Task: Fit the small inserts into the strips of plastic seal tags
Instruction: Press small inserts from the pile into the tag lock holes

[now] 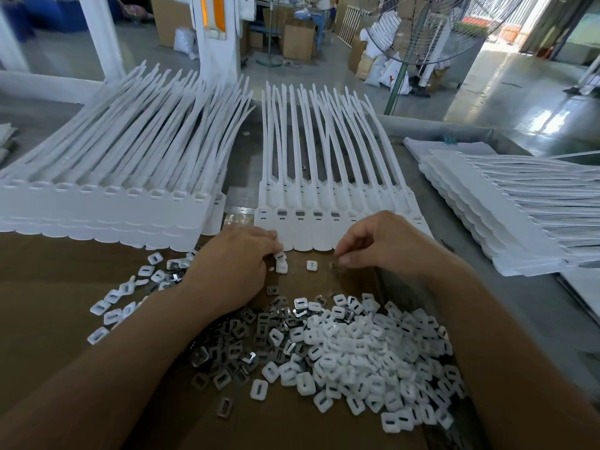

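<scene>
My left hand [240,264] pinches a white insert [281,262] at the near edge of the strip of seal tags [321,237]. The fingers of my right hand [380,245] are curled together beside a small metal insert [331,265]; I cannot tell if they grip it. I think each insert must sit flat and square in its window before I press.

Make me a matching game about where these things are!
Things
1. heap of small inserts
2. stack of strips with tails pointing right
3. strip with inserts in some slots
4. fan

Places
A. on the floor, back right
B. right side of the table
C. nearest the camera, on the cardboard
D. middle of the table, beyond the heap

Pairs: 1-C, 2-B, 3-D, 4-A
</scene>
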Demonstrator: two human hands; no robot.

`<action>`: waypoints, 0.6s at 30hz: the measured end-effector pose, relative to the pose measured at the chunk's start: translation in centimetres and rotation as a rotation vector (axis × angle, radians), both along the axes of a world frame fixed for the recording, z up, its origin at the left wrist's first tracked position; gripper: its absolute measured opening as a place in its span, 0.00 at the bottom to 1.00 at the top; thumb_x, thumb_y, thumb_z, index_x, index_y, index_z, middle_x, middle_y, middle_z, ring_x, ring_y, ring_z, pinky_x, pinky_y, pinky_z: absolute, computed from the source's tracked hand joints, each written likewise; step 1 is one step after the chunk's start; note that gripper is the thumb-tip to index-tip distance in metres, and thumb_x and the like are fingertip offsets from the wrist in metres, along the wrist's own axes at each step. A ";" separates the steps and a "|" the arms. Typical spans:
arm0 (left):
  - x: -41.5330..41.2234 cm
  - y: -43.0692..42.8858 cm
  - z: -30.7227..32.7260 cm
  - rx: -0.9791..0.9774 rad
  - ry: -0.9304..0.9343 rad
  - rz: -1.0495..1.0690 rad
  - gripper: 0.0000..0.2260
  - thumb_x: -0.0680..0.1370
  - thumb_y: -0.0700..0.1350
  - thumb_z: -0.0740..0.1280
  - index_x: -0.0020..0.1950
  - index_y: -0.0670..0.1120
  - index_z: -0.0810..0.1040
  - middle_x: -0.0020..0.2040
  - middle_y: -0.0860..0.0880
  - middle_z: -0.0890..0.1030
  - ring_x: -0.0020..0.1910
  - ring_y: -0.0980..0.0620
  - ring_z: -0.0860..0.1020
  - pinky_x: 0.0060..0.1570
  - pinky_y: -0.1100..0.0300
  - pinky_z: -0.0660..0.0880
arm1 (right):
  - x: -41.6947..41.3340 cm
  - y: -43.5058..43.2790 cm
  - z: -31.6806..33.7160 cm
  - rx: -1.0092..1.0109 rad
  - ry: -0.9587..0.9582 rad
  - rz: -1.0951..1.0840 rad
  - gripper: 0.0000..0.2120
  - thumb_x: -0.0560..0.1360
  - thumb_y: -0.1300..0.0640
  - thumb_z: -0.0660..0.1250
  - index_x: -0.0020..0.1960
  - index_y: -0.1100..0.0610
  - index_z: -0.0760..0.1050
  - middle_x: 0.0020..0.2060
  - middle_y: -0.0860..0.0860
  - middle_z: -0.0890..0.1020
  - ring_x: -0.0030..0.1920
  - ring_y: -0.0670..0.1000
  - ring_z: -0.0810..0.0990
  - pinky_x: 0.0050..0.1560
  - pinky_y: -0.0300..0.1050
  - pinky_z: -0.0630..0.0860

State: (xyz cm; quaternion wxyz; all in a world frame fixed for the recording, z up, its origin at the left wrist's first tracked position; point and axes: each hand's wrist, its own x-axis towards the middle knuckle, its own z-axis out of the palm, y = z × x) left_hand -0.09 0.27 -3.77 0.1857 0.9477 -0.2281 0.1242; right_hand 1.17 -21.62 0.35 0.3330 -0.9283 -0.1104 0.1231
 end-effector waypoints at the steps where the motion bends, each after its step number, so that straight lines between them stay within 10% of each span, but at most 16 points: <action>1: 0.0 0.0 0.0 0.000 -0.001 0.001 0.20 0.73 0.36 0.60 0.61 0.51 0.76 0.65 0.55 0.73 0.64 0.59 0.68 0.52 0.76 0.51 | -0.2 0.4 -0.1 -0.024 0.006 0.018 0.07 0.67 0.56 0.75 0.37 0.46 0.80 0.32 0.39 0.81 0.36 0.34 0.77 0.37 0.27 0.70; 18: 0.1 0.0 -0.1 0.004 0.019 0.012 0.20 0.73 0.35 0.59 0.62 0.51 0.75 0.66 0.55 0.72 0.65 0.57 0.66 0.54 0.73 0.52 | -0.9 2.1 0.0 -0.353 -0.083 0.106 0.04 0.73 0.57 0.68 0.44 0.52 0.73 0.36 0.40 0.70 0.42 0.43 0.70 0.41 0.37 0.67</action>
